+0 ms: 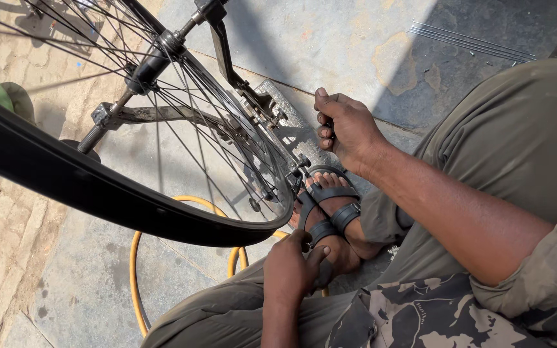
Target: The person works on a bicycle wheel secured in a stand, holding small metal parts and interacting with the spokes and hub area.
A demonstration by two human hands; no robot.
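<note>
Stone floor [330, 38], sunlit on one side and shaded on the other, carrying all the work. Bicycle wheel [130, 161], the largest object, mounted by its axle in a metal truing stand [162, 115]; its black rim [98, 187] sweeps across the lower left of the view and its thin spokes [182, 122] fan out from the hub [153, 61]. Yellow hose [135, 270] curls on the floor beneath the rim. The seated person's sandalled foot [330, 219] rests at the base of the stand, seemingly bracing it. Right hand [349, 129] sits above the foot, beside the stand's upright, fingers curled tight around a small dark tool that is mostly hidden in the grip; its kind cannot be made out. Left hand [291, 267] lies just below the rim's lowest arc, fingers drawn in narrow at the rim edge near the foot; whether it pinches a spoke nipple or only steadies the rim cannot be told. A bundle of loose spare spokes [472, 40] lies well apart at the upper right. Good practice for truing, as a judgement: keep the foot firm on the stand, hold the rim still with one hand, and turn each nipple only slightly before rechecking the rim against the stand.
</note>
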